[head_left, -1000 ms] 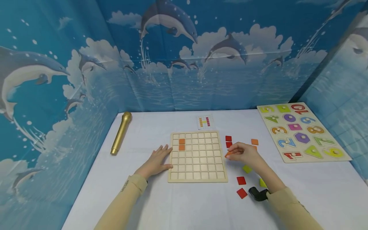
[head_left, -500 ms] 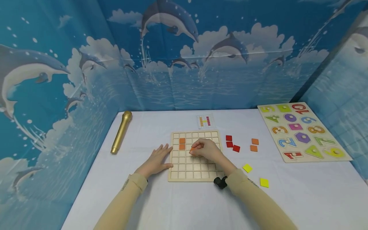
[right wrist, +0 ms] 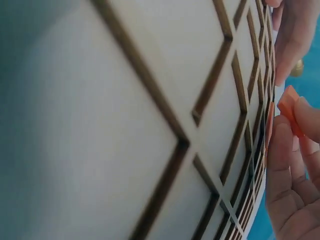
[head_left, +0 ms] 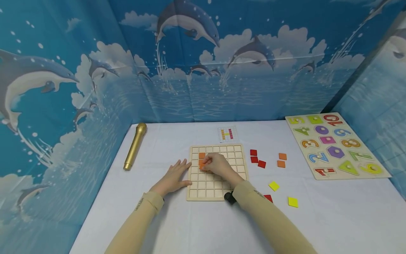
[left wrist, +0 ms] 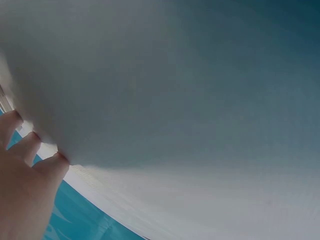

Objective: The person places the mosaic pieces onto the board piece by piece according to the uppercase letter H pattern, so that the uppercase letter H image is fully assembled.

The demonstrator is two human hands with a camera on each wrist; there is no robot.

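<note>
A wooden grid board (head_left: 206, 199) lies on the white table, with two orange tiles (head_left: 202, 155) set one below the other in its left part. My right hand (head_left: 219, 166) pinches another orange square tile (right wrist: 290, 109) between thumb and fingers, just below those two. In the right wrist view this tile is tilted, close over the grid. Straight and spread, the fingers of my left hand (head_left: 172, 179) rest at the board's left edge. The left wrist view shows those fingers (left wrist: 30, 170) touching down at the board's side.
Red tiles (head_left: 254, 159), orange tiles (head_left: 281, 164) and yellow tiles (head_left: 293, 202) lie right of the board. Another red tile (head_left: 268, 198) is partly behind the right sleeve. A pattern card (head_left: 227, 134) lies behind the board, a gold microphone (head_left: 135, 146) left, a number puzzle (head_left: 335, 152) far right.
From beside the board's right edge, my right hand has carried the orange tile left across the grid to below the two orange tiles. My left hand has stayed in place.
</note>
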